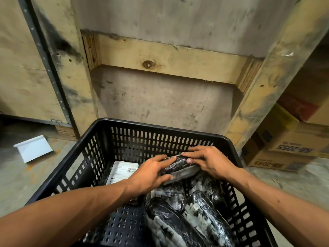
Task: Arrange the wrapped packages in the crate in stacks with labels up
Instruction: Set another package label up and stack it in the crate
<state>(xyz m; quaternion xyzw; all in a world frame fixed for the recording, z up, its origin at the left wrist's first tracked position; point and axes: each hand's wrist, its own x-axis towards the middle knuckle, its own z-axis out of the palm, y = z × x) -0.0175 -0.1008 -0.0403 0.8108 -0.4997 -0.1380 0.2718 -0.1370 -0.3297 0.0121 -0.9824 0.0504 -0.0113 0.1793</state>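
A black perforated plastic crate (pixel 160 135) fills the lower middle of the head view. Both hands hold one dark plastic-wrapped package (pixel 178 166) above the crate's middle. My left hand (pixel 151 172) grips its near left side, and my right hand (pixel 207 160) pinches its far right end. In the far left corner of the crate lies a package with a white barcode label (pixel 122 171) facing up. Several dark wrapped packages (pixel 192 214) lie jumbled in the near right part.
The crate's near left floor (pixel 122 223) is bare. A wooden pallet crate wall (pixel 165 68) rises close behind. Cardboard boxes (pixel 284 150) stand at the right. A white sheet (pixel 33 147) lies on the concrete floor at the left.
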